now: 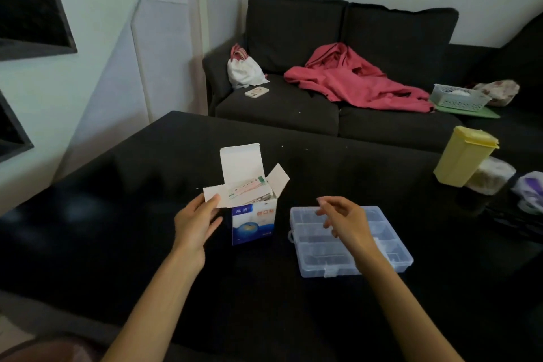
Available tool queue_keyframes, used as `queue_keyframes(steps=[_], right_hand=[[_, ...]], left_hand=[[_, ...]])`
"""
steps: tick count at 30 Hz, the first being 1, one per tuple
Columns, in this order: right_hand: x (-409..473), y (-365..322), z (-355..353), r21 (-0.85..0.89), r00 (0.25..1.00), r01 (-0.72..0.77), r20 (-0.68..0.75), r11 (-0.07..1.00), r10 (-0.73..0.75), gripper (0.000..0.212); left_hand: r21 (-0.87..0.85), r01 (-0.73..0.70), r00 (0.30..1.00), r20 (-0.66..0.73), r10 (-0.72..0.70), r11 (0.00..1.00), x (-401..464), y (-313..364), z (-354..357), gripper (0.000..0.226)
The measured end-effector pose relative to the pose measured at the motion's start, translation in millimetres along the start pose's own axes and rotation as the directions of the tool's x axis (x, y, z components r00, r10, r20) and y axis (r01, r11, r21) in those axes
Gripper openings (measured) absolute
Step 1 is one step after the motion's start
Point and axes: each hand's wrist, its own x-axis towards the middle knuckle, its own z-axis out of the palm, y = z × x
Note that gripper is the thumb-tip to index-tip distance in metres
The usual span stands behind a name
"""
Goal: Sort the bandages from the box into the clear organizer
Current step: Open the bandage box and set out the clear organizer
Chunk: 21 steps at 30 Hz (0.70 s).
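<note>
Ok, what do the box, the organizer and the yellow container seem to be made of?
Box: thin card, it seems; printed blue-and-white outside, plain white flaps that hold sharp folds. Organizer: clear hard plastic, probably; the dark table shows through its walls and dividers. Yellow container: opaque matte plastic, by its moulded ridges and lid.

dim indoor light | soft shadows | slight blur | wide-angle edge bending

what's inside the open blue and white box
Wrapped bandages stick up from the open top of the box. How many sit lower down is hidden by its walls.
</note>
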Motion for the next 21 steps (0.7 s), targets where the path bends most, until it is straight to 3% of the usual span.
queue_keyframes(steps=[2, 4, 5, 7, 9, 11, 13, 15, 18, 21], right_hand=[[-6.6, 7.6, -24.5, -0.053, 0.998, 0.036, -0.049, 0.998, -0.038, 0.013], [-13.5, 15.1, -52.1, -0.094, 0.991, 0.028, -0.129, 0.995, -0.04, 0.011], [-16.7, 19.4, -66.3, -0.122, 0.988, -0.003, -0.154, 0.993, -0.015, 0.012], [-23.0, 28.2, -91.1, -0.236, 0.982, -0.126, -0.169, 0.963, 0.087, 0.022], [-29.6, 37.6, -110.9, -0.333, 0.958, -0.281, -0.158, 0.9, 0.24, 0.032], [-37.5, 47.3, -122.6, -0.312, 0.903, -0.423, -0.065, 0.851, 0.425, 0.036], [-45.3, 55.0, -122.1, -0.222, 0.816, -0.545, 0.081, 0.809, 0.572, 0.035], [-48.2, 63.8, -115.5, -0.038, 0.777, -0.614, 0.143, 0.788, 0.613, 0.036], [-46.7, 72.2, -102.5, 0.192, 0.821, -0.57, 0.083, 0.799, 0.565, 0.036], [-47.1, 67.4, -85.7, 0.21, 0.836, -0.549, 0.108, 0.809, 0.539, 0.039]], left_hand=[[0.145, -0.124, 0.977, -0.154, 0.146, 0.982, -1.9, -0.4, 6.8, 0.066], [0.383, -0.365, 0.848, -0.238, 0.473, 0.849, -16.4, 0.3, 14.6, 0.069], [0.453, -0.519, 0.739, -0.188, 0.647, 0.725, -25.6, -0.7, 19.6, 0.061], [0.474, -0.76, 0.547, 0.098, 0.831, 0.445, -44.2, -7.9, 31.4, 0.037], [0.467, -0.861, 0.446, 0.501, 0.742, 0.202, -61.6, -22.9, 45.7, 0.023], [0.479, -0.877, 0.441, 0.765, 0.469, 0.043, -76.3, -41.7, 58.0, 0.03], [0.509, -0.86, 0.484, 0.829, 0.279, -0.022, -77.9, -59.6, 63.1, 0.04], [0.525, -0.847, 0.507, 0.844, 0.173, -0.08, -76.3, -66.9, 64.7, 0.046], [0.524, -0.842, 0.51, 0.851, 0.124, -0.133, -74.0, -67.2, 65.0, 0.046], [0.534, -0.827, 0.523, 0.846, 0.106, -0.177, -74.7, -62.5, 64.8, 0.045]])
